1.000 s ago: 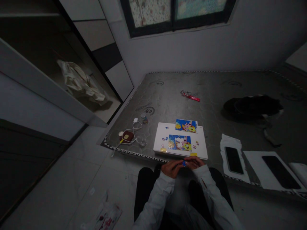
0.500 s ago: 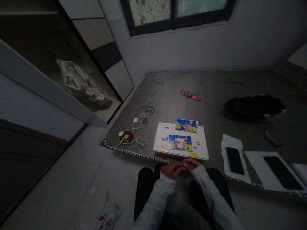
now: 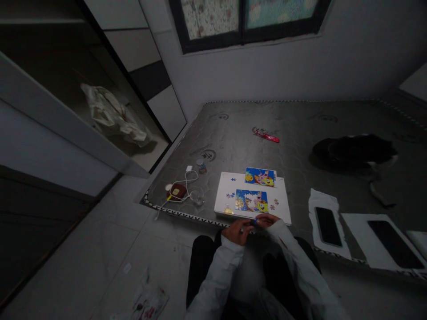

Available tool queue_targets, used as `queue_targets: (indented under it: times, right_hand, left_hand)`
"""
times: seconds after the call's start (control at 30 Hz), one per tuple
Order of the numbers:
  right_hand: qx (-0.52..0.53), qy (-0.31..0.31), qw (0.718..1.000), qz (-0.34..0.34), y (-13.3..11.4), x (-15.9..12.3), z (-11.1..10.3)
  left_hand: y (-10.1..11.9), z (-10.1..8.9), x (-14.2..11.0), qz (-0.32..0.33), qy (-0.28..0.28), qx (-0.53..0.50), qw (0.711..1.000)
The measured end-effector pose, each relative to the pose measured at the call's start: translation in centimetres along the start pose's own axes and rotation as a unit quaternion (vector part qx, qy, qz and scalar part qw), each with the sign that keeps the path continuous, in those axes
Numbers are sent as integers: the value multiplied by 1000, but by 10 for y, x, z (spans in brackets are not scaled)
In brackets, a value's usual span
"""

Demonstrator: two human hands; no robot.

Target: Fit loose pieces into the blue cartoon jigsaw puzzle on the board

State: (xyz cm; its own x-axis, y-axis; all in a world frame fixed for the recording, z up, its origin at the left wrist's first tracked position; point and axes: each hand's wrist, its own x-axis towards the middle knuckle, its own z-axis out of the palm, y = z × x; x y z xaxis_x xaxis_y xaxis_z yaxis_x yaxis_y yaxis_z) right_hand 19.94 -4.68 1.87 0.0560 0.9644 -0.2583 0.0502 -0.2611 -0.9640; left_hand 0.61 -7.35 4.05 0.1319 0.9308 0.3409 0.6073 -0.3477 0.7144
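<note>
My right hand (image 3: 267, 220) pinches a small blue jigsaw piece (image 3: 255, 221) at the front edge of a white box (image 3: 218, 202). Close to its left, my left hand (image 3: 237, 231) has curled fingers; whether anything is in them is hidden. On the box lies a partly filled jigsaw puzzle (image 3: 263, 207) with a blue border and a white gap in its middle. Behind it sits a cartoon picture card (image 3: 260, 176) in matching colours. Several loose jigsaw pieces (image 3: 273, 204) lie on both sides of the puzzle.
Left of the box are a clear cup (image 3: 196, 198), a small jar (image 3: 201, 166), a white cable (image 3: 182, 181) and a brown object (image 3: 176, 192). Two phones (image 3: 328, 226) lie at right. Farther back are a red packet (image 3: 267, 136) and a black bag-like object (image 3: 355, 151).
My right hand has moved up slightly and away from my left, and the blue jigsaw piece now shows between them. The view has shifted a little.
</note>
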Motion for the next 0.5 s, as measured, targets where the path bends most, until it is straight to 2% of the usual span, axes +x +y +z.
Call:
queue_targets:
  times: [0.07, 0.13, 0.27, 0.37, 0.5]
  right_hand:
    - [8, 17, 1000, 5, -11, 19, -6]
    - [-4, -2, 1000, 9, -24, 41, -10]
    - [-11, -17, 1000, 11, -44, 82, -4]
    - [-4, -29, 999, 17, -48, 104, 7]
    - [26, -46, 998, 31, -41, 114, 18]
  left_hand:
    - [-4, -2, 12, -37, -32, 35, 998]
    - [-7, -3, 27, -76, -80, 77, 991]
    - [-12, 2, 58, -125, -172, 148, 966]
    - [-14, 10, 75, -131, -226, 177, 949]
    - [-17, 18, 86, -153, -290, 199, 923]
